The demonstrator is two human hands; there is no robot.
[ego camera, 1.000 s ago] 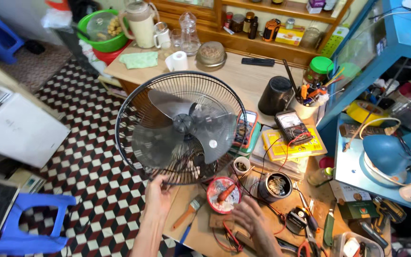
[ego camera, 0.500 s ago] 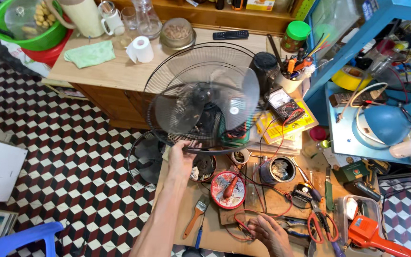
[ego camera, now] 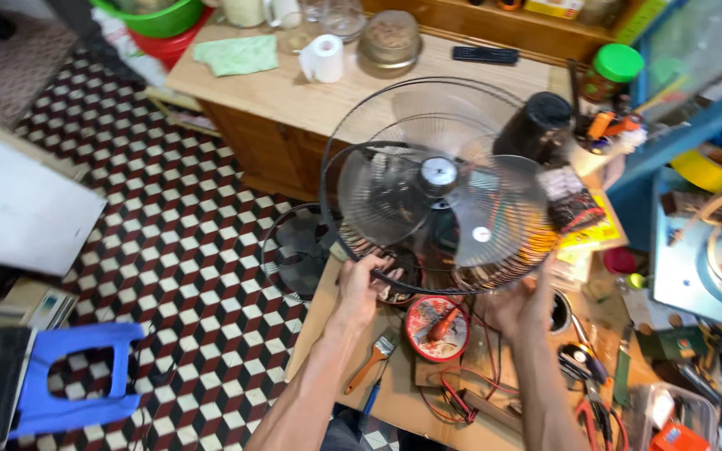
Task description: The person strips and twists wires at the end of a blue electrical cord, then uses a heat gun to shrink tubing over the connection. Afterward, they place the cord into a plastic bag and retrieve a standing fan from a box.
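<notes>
An electric fan with a black wire grille [ego camera: 440, 276] and clear blades [ego camera: 394, 196] is tilted up over the wooden workbench [ego camera: 394, 392]. My left hand [ego camera: 361, 280] grips the lower left rim of the front grille. On the lower right rim my right hand [ego camera: 521, 305] holds the same grille. A second wire grille [ego camera: 428, 92] shows behind the blades. Below my hands lies a round red tin [ego camera: 436, 330] with a tool in it.
A paint brush [ego camera: 371, 363], red and black wires [ego camera: 461, 392], pliers and other tools cover the bench. A black cup [ego camera: 536, 125] and pen holder stand behind the fan. A wooden table [ego camera: 294, 92] is at the back, a blue stool [ego camera: 68, 376] on the checkered floor.
My right hand has come up from the tools on the bench and taken the grille's right rim. The fan now faces up towards me, and the view has moved closer.
</notes>
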